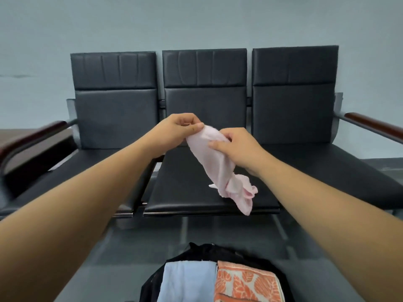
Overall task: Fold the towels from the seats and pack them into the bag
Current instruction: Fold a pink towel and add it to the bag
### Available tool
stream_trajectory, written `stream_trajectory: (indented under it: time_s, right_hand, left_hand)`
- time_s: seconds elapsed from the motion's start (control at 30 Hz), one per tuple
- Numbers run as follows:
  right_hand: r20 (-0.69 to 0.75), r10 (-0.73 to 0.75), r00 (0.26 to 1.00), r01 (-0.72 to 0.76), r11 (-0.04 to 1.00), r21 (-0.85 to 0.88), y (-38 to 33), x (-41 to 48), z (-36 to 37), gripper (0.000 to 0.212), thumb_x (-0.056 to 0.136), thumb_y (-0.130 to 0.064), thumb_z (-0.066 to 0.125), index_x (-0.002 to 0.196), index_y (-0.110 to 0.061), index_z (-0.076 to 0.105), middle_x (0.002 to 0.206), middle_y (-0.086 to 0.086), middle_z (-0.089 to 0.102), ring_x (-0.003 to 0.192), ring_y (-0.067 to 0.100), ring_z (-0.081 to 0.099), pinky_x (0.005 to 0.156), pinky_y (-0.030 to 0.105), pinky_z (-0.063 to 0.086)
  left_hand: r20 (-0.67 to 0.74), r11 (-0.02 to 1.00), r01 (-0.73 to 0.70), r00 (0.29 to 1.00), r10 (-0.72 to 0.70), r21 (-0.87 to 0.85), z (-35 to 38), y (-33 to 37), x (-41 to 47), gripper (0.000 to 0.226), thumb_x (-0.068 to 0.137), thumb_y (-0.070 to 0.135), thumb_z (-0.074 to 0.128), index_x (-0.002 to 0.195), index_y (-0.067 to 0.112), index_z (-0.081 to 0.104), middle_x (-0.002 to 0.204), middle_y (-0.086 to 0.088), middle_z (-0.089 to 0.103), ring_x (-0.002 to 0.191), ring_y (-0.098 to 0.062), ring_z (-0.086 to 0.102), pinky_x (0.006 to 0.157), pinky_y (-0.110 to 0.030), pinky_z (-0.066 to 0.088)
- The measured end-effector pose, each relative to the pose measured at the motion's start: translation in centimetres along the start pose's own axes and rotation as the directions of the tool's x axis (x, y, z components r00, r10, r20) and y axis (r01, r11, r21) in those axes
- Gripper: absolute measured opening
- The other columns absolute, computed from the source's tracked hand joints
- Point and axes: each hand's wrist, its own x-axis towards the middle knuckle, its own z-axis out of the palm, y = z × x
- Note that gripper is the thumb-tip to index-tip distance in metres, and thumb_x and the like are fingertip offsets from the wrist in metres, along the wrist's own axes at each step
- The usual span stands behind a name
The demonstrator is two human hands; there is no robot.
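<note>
- The pink towel (218, 162) is held in the air over the middle seat (185, 188) of the bench (115, 118). It is drawn into a loose, twisted rope that slants down from above the back of that seat towards its front right corner.
- The towel's lower end is bunched and ruffled, and its tip hangs across the middle seat's front edge. I cannot tell whether it touches the cushion.
- The left hand (178, 129) pinches the towel's top end between the thumb and curled fingers, above the rear of the middle seat.
- The right hand (237, 147) grips the towel just below, with the fingers curled round the far side and the thumb pressed on the near face. The two hands are close together.
- Both forearms are bare and reach out over the middle seat from the near side.
- The bench has three black padded seats with upright backs, and the middle seat is flanked by one on each side.
- A dark wooden armrest (370, 125) on a metal bar closes each outer end of the bench.
- The black bag (207, 250) lies open on the floor (130, 247), in front of the middle seat and nearest the camera.
- Inside the bag, a folded light blue towel (187, 280) lies on the left. Touching it on the right is a folded orange leaf-patterned towel (246, 284).
- A plain pale grey-blue wall (196, 22) stands behind the middle seat's backrest.
</note>
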Motion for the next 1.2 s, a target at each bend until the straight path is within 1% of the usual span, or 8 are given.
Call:
stream_trajectory:
  time_s: [0.17,0.33,0.5,0.6,0.83,0.97,1.07,1.2]
  right_hand:
    - [-0.063,0.012,0.998,0.000,0.983,0.182,-2.3,-1.1,-2.6,0.018,0.088,-0.019,0.077,0.074,-0.020,0.067,0.071,-0.005,0.065,0.072,0.012,0.063,0.065,0.026,0.049]
    - [-0.149,0.041,0.988,0.028,0.899,0.437,-4.0,-1.8,-4.9,0.012,0.088,-0.014,0.078,0.081,-0.015,0.068,0.079,0.003,0.068,0.075,0.020,0.066,0.071,0.036,0.056]
    - [-0.289,0.120,0.950,-0.006,0.931,0.364,-3.9,-1.9,-7.6,0.026,0.083,-0.023,0.084,0.084,-0.011,0.062,0.089,0.012,0.070,0.081,0.026,0.068,0.084,0.049,0.060]
    - [-0.331,0.147,0.932,-0.056,0.961,0.271,-3.8,-2.0,-8.0,0.031,0.084,-0.029,0.084,0.083,-0.008,0.062,0.091,0.016,0.070,0.081,0.025,0.064,0.086,0.051,0.058]
    - [-0.481,0.209,0.851,-0.104,0.966,0.236,-3.7,-2.2,-9.6,0.033,0.095,-0.024,0.071,0.105,0.007,0.064,0.092,0.014,0.064,0.083,0.021,0.058,0.076,0.034,0.053]
    - [-0.534,0.210,0.819,-0.174,0.978,0.118,-2.5,-2.5,-10.3,0.019,0.100,-0.018,0.062,0.106,-0.001,0.068,0.096,0.002,0.066,0.088,0.018,0.059,0.070,0.027,0.049]
    - [-0.520,0.145,0.842,-0.172,0.985,-0.005,-2.3,-2.5,-10.1,0.007,0.096,-0.017,0.066,0.095,-0.013,0.073,0.089,-0.006,0.066,0.088,0.014,0.062,0.074,0.028,0.046]
    - [-0.504,0.113,0.856,-0.147,0.989,-0.029,-2.8,-1.9,-9.5,0.007,0.093,-0.015,0.071,0.087,-0.014,0.074,0.083,-0.002,0.069,0.074,0.011,0.063,0.069,0.028,0.050]
  left_hand:
    - [0.197,0.975,0.094,0.971,-0.134,0.201,-2.0,0.5,-2.2,0.044,0.076,0.060,0.080,0.097,0.021,0.077,0.098,-0.019,0.071,0.086,-0.020,0.058,0.087,-0.040,0.044]
    - [0.243,0.989,0.127,0.960,-0.141,0.073,-2.4,1.3,-3.3,0.026,0.093,0.026,0.071,0.111,0.008,0.073,0.116,-0.010,0.074,0.110,-0.017,0.067,0.115,-0.045,0.041]
    - [0.238,0.971,0.214,0.954,-0.184,-0.105,-4.2,1.6,-4.3,0.045,0.087,0.026,0.076,0.113,-0.007,0.059,0.111,-0.017,0.069,0.103,-0.031,0.067,0.108,-0.054,0.046]
    - [0.111,0.965,0.190,0.971,-0.213,0.183,-4.8,2.3,-4.6,0.030,0.090,0.037,0.076,0.107,0.014,0.070,0.105,-0.004,0.076,0.100,-0.021,0.072,0.098,-0.044,0.055]
    - [0.118,0.599,0.164,0.908,-0.402,0.784,-6.3,2.1,-6.0,0.020,0.092,0.036,0.069,0.073,0.037,0.067,0.070,0.019,0.062,0.074,-0.010,0.059,0.071,-0.025,0.044]
    - [0.042,0.795,0.293,0.928,-0.370,0.532,-7.2,1.0,-6.8,0.022,0.101,0.029,0.060,0.082,0.020,0.065,0.073,0.008,0.069,0.071,-0.012,0.071,0.072,-0.025,0.053]
    - [-0.068,0.949,0.312,0.949,-0.309,0.037,-6.7,1.5,-6.5,0.013,0.100,0.020,0.063,0.091,0.012,0.068,0.079,-0.008,0.068,0.062,-0.014,0.066,0.064,-0.025,0.055]
    - [-0.176,0.816,0.139,0.943,-0.282,-0.560,-5.9,4.1,-5.1,0.017,0.100,-0.001,0.055,0.109,0.013,0.058,0.081,-0.014,0.065,0.050,-0.017,0.059,0.048,-0.023,0.049]
